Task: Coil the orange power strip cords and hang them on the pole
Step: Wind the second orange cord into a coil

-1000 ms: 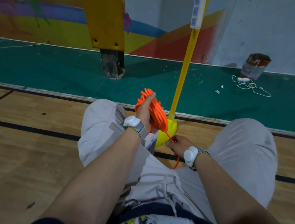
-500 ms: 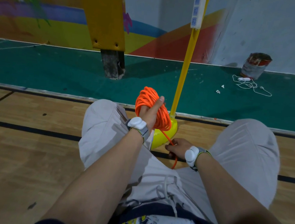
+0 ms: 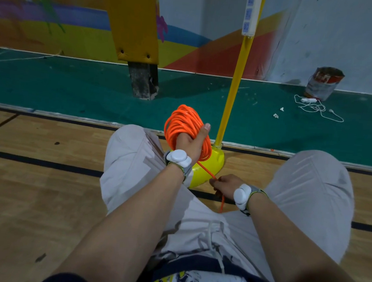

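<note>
We see a light wooden floor (image 3: 32,184) with black lines filling the lower frame, meeting a green rubber-like floor strip (image 3: 62,86) across the middle. At centre, a glossy yellow rounded pole base (image 3: 210,165) sits on the wood. At upper right on the green lie a dented paint can (image 3: 323,83), a tangled white cable (image 3: 316,107) and small white scraps (image 3: 278,112).

Lying in front: a wooden floor (image 3: 31,195) crossed by black lines (image 3: 41,162), meeting a green strip (image 3: 73,87). Running behind: a wall (image 3: 55,30) painted in coloured bands. Standing there: a yellow padded post (image 3: 134,21), a paint can (image 3: 323,83).
</note>
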### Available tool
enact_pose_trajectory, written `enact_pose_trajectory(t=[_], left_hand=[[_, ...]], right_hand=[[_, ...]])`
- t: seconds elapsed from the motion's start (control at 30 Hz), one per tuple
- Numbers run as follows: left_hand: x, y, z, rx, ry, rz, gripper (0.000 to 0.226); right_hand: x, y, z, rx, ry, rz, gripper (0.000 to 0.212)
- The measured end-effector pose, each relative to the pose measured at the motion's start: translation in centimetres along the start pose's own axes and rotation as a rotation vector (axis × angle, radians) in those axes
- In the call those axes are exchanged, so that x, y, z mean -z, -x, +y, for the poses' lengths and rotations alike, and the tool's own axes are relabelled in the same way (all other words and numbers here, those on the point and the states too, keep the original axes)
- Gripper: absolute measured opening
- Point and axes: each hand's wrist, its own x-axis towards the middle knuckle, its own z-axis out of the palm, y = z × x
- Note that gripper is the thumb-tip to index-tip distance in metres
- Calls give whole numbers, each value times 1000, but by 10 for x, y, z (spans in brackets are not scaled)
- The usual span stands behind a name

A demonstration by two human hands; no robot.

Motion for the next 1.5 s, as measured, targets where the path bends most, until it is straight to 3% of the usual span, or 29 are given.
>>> enact_pose_trajectory(t=[0.27, 0.4, 0.67, 1.07, 1.27, 1.5], left_hand=[[0, 7, 3, -94, -142, 23, 71], [0, 11, 5, -121, -213, 26, 71], [0, 10, 5, -144, -280, 72, 69], [1, 7, 0, -129, -351, 75, 63], [0, 6, -4, -96, -354, 46, 69], [0, 1, -8, -43, -359, 45, 70]], right_hand=[[3, -2, 4, 22, 40, 126, 58], [5, -2, 3, 7, 64, 97, 61], [4, 2, 1, -4, 122, 26, 33], [17, 8, 0, 93, 0, 351, 24], [17, 12, -2, 135, 16, 382, 30], [19, 27, -16, 327, -73, 537, 11]])
